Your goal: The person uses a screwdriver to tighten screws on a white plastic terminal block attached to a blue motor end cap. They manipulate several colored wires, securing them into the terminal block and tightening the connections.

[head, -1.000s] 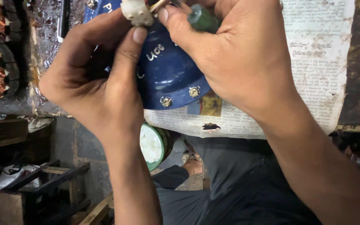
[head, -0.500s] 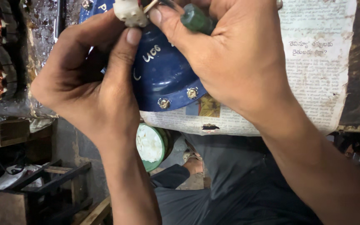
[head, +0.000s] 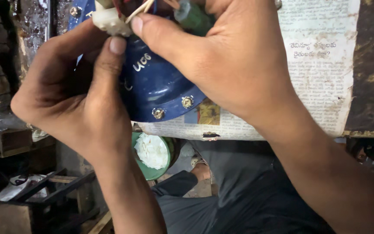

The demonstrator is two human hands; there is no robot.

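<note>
While the left hand (head: 72, 102) pinches the white plastic connector (head: 109, 21), the right hand (head: 234, 65) grasps a green-handled tool (head: 191, 15) over the bolted round blue metal cover (head: 156, 86), wiring unfinished.

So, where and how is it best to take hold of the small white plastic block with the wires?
Probably pinch the white block across its two flat sides, coming from the left, below the wires. The left hand already does this with the thumb tip beneath it, while the right hand handles the wires over the blue cover.
</note>
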